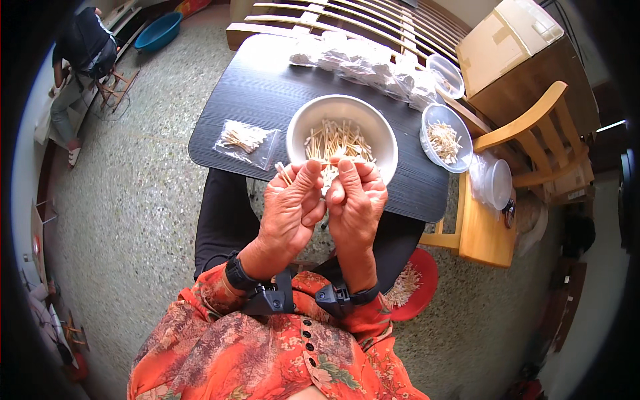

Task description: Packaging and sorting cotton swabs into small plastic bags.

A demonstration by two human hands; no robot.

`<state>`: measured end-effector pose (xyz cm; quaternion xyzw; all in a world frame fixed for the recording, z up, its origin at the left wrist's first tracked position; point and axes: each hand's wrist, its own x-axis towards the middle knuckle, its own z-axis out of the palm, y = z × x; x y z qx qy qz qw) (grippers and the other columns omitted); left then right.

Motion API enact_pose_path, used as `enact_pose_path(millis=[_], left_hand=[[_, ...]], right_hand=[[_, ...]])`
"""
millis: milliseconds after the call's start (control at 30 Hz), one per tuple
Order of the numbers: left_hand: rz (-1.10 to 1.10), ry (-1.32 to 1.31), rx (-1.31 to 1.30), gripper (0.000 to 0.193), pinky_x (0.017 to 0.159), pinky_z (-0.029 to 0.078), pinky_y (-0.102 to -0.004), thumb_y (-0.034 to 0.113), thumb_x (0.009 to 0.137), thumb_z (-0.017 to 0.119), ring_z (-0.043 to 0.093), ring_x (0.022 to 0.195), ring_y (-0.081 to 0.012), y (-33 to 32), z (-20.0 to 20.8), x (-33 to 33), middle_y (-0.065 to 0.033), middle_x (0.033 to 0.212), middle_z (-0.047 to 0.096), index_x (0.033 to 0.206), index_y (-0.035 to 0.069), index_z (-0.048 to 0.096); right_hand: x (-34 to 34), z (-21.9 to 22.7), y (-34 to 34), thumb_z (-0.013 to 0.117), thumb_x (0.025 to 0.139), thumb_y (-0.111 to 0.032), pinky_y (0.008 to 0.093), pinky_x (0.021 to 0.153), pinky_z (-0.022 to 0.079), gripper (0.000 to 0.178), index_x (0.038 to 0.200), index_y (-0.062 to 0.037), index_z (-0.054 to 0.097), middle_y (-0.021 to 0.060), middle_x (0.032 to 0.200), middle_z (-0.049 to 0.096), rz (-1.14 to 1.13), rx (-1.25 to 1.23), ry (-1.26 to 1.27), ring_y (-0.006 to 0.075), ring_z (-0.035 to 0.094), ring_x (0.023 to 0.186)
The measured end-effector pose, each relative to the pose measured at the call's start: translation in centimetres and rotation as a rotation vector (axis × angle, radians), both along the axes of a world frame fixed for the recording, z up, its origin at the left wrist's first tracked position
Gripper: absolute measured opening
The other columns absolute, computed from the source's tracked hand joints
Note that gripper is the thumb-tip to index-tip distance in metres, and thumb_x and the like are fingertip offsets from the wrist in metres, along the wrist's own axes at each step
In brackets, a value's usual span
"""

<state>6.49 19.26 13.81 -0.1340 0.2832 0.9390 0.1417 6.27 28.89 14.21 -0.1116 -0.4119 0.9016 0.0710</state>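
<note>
Both hands are raised over the near rim of a white bowl [391, 140] that holds a heap of cotton swabs [339, 139]. My left hand [285, 210] is closed, with several swabs [285, 175] sticking out between its fingers. My right hand [357, 212] is closed too, thumb and fingertips pinching. A single cotton swab [328, 162] seems to lie crosswise between the two thumb tips, held from both ends. To the left of the bowl, a clear plastic bag [265, 145] with a bunch of swabs inside lies flat on the dark table [243, 87].
Filled plastic bags [363, 61] line the table's far edge. A clear tub [443, 160] of swabs stands at its right. Beside the table are a wooden chair [490, 233] bearing clear containers [497, 185] and a red basin [427, 277]. Another person [83, 40] sits far left.
</note>
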Motion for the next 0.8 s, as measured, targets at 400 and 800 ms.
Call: enact_pose_path(millis=[400,800], left_hand=[[-0.074,-0.077,0.101,0.019,0.036,0.028,-0.0208,0.021,0.092,0.053,0.04,0.043,-0.0083,-0.7,-0.8,-0.7,0.0014,0.058,0.046,0.079,0.006,0.052],[-0.141,0.013,0.08,0.02,0.036,0.03,-0.0182,0.021,0.092,0.052,0.036,0.039,-0.0043,-1.4,-0.4,-0.9,0.0011,0.056,0.048,0.081,0.005,0.055]], right_hand=[[0.7,-0.8,-1.1,0.064,0.084,-0.005,0.0174,0.039,0.036,0.012,0.089,0.0011,0.055,0.0074,0.073,0.063,-0.104,0.122,0.092,0.0048,0.051,0.048],[0.7,-1.6,-1.3,0.053,0.092,-0.013,0.021,0.042,0.044,0.015,0.095,0.0014,0.056,0.0125,0.084,0.062,-0.178,0.246,0.15,0.0104,0.056,0.057]])
